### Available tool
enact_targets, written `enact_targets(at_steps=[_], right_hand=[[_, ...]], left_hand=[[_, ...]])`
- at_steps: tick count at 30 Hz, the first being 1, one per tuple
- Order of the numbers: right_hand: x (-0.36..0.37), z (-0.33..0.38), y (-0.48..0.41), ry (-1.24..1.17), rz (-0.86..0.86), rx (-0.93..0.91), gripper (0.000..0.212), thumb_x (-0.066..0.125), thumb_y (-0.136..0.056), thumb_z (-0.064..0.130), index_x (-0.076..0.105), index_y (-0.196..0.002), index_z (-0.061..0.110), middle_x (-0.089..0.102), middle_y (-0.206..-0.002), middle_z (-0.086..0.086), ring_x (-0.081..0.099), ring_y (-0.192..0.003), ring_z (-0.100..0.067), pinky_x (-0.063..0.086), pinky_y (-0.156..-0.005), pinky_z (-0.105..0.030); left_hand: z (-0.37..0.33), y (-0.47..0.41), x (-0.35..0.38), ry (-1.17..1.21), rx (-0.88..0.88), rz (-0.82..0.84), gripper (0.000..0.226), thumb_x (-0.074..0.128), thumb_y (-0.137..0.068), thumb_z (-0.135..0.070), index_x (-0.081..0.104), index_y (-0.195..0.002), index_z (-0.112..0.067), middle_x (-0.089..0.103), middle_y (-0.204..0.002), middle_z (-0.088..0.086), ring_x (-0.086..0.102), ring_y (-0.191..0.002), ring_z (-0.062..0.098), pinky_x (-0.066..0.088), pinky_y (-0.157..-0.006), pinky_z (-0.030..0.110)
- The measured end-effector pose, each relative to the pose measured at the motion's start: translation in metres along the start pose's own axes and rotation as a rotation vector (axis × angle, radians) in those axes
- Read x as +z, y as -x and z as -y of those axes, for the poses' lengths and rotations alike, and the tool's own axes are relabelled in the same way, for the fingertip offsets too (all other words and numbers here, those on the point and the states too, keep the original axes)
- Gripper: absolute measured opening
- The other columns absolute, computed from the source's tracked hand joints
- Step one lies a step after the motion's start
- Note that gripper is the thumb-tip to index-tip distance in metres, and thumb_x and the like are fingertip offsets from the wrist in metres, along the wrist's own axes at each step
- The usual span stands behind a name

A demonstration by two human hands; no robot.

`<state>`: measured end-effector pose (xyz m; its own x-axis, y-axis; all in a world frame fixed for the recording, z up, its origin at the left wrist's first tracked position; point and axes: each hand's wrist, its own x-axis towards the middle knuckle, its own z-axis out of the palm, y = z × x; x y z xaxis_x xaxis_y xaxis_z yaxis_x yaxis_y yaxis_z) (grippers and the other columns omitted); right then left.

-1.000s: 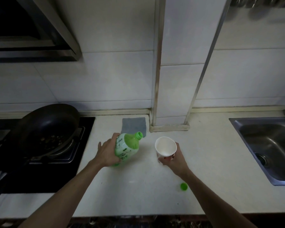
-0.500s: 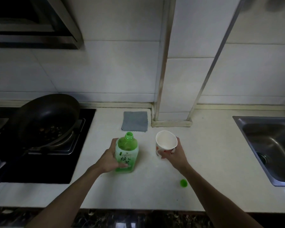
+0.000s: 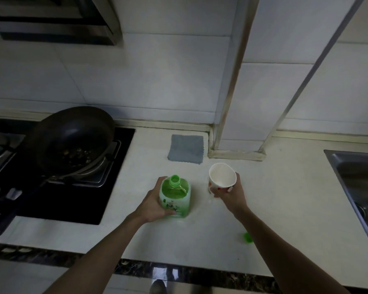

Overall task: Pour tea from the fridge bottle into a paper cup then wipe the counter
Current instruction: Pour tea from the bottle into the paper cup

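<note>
Fingers of left hand wrapped round green tea bottle, thumb on near face by the label, rest hidden behind the far side. Bottle upright on counter, uncapped, open neck towards the camera, tea visible through the shoulder. Fingers of right hand curled round paper cup, pinching its lower wall from the right and beneath. Cup white with red marks near the base, tilted so the mouth faces left and far; seemingly lifted just clear of the counter, though hard to tell from this angle. Inside of cup pale; contents not readable. Cup just right of bottle, apart from it. Green cap lying on counter near the front edge, right of the right forearm, blurred. Grey cloth flat on counter at the far side, against the wall corner, beyond both bottle and cup. Black hob to the left with dark pan on it. Steel sink at right edge.
</note>
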<state>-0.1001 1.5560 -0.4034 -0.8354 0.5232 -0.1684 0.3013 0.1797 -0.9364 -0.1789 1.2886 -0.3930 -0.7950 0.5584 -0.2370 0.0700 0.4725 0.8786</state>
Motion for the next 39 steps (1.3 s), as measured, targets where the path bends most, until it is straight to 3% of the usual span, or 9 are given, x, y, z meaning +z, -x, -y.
enact_targets(at_steps=[4, 7, 11, 13, 27, 34, 39], right_hand=[[0.006, 0.004, -0.005, -0.006, 0.002, -0.007, 0.08, 0.085, -0.067, 0.005, 0.038, -0.131, 0.018, 0.051, -0.12, -0.001, 0.057, -0.101, -0.016, 0.059, -0.065, -0.026], [0.01, 0.004, -0.008, 0.005, 0.001, -0.014, 0.082, 0.085, -0.067, 0.006, 0.037, -0.132, 0.017, 0.051, -0.122, -0.002, 0.056, -0.1, -0.014, 0.056, -0.064, -0.022], [0.012, 0.001, -0.013, 0.0, -0.01, 0.002, 0.082, 0.086, -0.066, 0.006, 0.038, -0.131, 0.018, 0.052, -0.123, -0.003, 0.054, -0.11, -0.021, 0.058, -0.084, -0.046], [0.012, 0.0, -0.016, 0.006, -0.015, 0.003, 0.083, 0.086, -0.065, 0.006, 0.038, -0.132, 0.017, 0.052, -0.123, -0.002, 0.053, -0.113, -0.023, 0.054, -0.09, -0.05], [0.02, 0.002, -0.024, 0.018, -0.003, -0.018, 0.084, 0.086, -0.067, 0.01, 0.035, -0.134, 0.017, 0.05, -0.126, -0.006, 0.054, -0.114, -0.026, 0.054, -0.088, -0.054], [0.021, 0.001, -0.024, 0.025, -0.004, -0.018, 0.084, 0.086, -0.068, 0.011, 0.034, -0.134, 0.018, 0.049, -0.126, -0.002, 0.052, -0.114, -0.021, 0.053, -0.092, -0.051], [0.021, 0.004, -0.026, 0.019, -0.001, -0.038, 0.092, 0.088, -0.064, 0.006, 0.033, -0.138, 0.01, 0.048, -0.131, -0.011, 0.051, -0.119, -0.027, 0.051, -0.095, -0.053]], left_hand=[[0.01, -0.001, 0.003, 0.014, -0.004, -0.029, 0.102, 0.092, -0.048, -0.023, 0.033, -0.127, -0.049, 0.065, -0.112, -0.011, 0.066, -0.104, 0.007, 0.057, -0.087, 0.032], [0.016, -0.001, 0.005, -0.002, 0.001, -0.03, 0.104, 0.093, -0.049, -0.022, 0.032, -0.129, -0.046, 0.064, -0.113, -0.015, 0.065, -0.104, 0.006, 0.057, -0.087, 0.031], [0.021, -0.002, 0.007, -0.021, 0.001, -0.03, 0.106, 0.094, -0.05, -0.024, 0.03, -0.131, -0.05, 0.064, -0.112, -0.022, 0.065, -0.104, 0.003, 0.055, -0.081, 0.019], [0.022, -0.002, 0.008, -0.025, 0.002, -0.027, 0.107, 0.094, -0.05, -0.025, 0.03, -0.131, -0.05, 0.063, -0.112, -0.023, 0.065, -0.104, 0.002, 0.054, -0.08, 0.017], [0.019, -0.002, 0.008, -0.007, -0.008, -0.016, 0.104, 0.092, -0.052, -0.024, 0.029, -0.126, -0.06, 0.062, -0.114, -0.023, 0.063, -0.106, -0.001, 0.052, -0.08, 0.012], [0.02, -0.001, 0.009, 0.002, 0.001, -0.015, 0.103, 0.092, -0.054, -0.02, 0.03, -0.129, -0.054, 0.063, -0.117, -0.015, 0.063, -0.109, 0.005, 0.054, -0.087, 0.02], [0.017, 0.0, 0.009, 0.007, -0.01, -0.012, 0.102, 0.09, -0.055, -0.02, 0.029, -0.127, -0.059, 0.062, -0.116, -0.017, 0.062, -0.108, 0.001, 0.053, -0.084, 0.017]])
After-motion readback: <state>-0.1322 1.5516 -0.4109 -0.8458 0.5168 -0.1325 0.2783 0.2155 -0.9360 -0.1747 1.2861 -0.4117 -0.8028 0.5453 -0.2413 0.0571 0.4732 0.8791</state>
